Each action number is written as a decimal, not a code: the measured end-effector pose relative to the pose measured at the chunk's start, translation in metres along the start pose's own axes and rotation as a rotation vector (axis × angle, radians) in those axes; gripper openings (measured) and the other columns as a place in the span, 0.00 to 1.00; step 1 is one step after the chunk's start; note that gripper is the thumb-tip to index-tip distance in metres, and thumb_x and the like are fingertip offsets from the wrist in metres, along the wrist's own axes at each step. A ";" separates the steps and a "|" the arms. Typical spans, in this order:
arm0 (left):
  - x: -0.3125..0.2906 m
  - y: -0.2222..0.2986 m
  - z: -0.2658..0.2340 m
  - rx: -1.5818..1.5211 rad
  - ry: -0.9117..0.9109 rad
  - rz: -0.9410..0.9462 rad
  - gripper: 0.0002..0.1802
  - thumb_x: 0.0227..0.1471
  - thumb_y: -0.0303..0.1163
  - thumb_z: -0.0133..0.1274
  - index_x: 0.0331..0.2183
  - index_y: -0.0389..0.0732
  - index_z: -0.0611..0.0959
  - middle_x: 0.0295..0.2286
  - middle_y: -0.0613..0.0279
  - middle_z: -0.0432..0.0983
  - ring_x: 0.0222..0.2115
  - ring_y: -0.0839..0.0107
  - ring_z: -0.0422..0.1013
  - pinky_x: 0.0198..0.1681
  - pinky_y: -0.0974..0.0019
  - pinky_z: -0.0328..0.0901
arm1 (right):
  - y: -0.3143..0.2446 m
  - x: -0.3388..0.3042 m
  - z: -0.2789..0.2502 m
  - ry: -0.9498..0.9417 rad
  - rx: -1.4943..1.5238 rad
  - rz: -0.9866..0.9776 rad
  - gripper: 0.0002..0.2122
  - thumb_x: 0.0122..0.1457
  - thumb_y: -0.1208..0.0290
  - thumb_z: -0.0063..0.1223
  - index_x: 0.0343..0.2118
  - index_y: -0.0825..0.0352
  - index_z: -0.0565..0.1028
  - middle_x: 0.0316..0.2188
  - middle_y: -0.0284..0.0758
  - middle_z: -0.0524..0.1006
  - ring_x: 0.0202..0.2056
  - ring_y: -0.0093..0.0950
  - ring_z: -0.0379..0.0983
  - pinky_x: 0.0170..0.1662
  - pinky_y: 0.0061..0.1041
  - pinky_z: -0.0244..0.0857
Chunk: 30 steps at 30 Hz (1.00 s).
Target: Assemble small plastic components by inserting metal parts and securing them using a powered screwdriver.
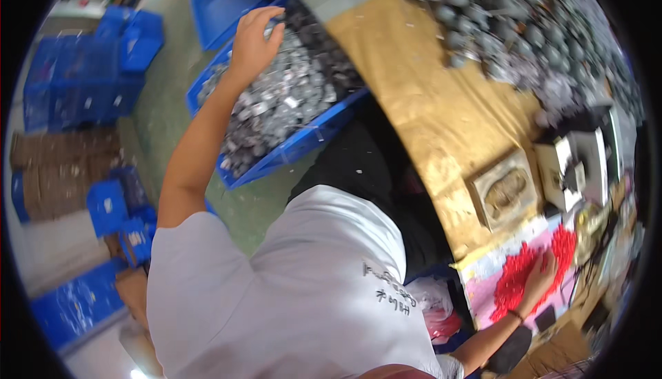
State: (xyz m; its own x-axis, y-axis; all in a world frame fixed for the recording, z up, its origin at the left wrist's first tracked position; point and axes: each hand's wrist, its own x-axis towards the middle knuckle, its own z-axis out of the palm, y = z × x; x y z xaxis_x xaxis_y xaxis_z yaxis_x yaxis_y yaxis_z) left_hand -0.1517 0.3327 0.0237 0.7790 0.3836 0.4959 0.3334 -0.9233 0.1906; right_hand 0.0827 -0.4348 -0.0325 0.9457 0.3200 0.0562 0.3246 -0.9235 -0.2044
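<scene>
My left hand [256,45] hangs over a blue bin [293,150] heaped with small grey and silvery pieces [276,103]. Its thumb stands apart from the curved fingers, and I see nothing held between them. At the right, my right hand [541,281] reaches into a spread of small red pieces [512,282] on a pink and white board [474,279]. Its fingers are bent down among the pieces, and what they pinch, if anything, is too small to make out. A dark band circles that wrist.
A table covered in brown paper [414,96] carries a pile of round grey parts [483,7], a square block with a hollowed shape [507,189] and a white box-like device [558,172]. Blue crates [83,83] and brown cartons [65,172] stand at the left.
</scene>
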 end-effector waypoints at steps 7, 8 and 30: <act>0.065 0.225 0.087 -0.436 -0.140 0.550 0.16 0.47 0.24 0.57 0.42 0.41 0.83 0.42 0.59 0.77 0.45 0.57 0.71 0.47 0.59 0.68 | -0.023 0.003 0.004 0.075 -0.104 -0.055 0.06 0.59 0.77 0.52 0.38 0.69 0.77 0.36 0.44 0.76 0.41 0.44 0.72 0.45 0.38 0.67; 0.068 0.247 0.101 -0.445 -0.155 0.604 0.17 0.47 0.24 0.57 0.42 0.42 0.82 0.42 0.59 0.77 0.45 0.57 0.71 0.45 0.59 0.69 | -0.021 0.003 0.005 0.080 -0.097 -0.046 0.06 0.59 0.77 0.52 0.38 0.69 0.77 0.36 0.44 0.76 0.40 0.44 0.72 0.44 0.38 0.67; 0.018 0.290 0.127 -0.662 -0.394 0.487 0.12 0.47 0.26 0.60 0.37 0.40 0.79 0.35 0.56 0.73 0.39 0.55 0.70 0.41 0.56 0.67 | -0.030 0.004 -0.016 0.278 0.507 0.133 0.06 0.58 0.85 0.55 0.37 0.70 0.79 0.36 0.33 0.76 0.36 0.22 0.72 0.38 0.20 0.67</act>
State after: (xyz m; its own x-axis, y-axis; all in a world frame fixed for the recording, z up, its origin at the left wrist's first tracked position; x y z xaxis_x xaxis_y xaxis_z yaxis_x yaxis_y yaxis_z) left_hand 0.0262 0.0741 -0.0203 0.9195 -0.1854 0.3467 -0.3581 -0.7590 0.5437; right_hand 0.0773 -0.4094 -0.0106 0.9682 0.0775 0.2380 0.2206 -0.7135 -0.6650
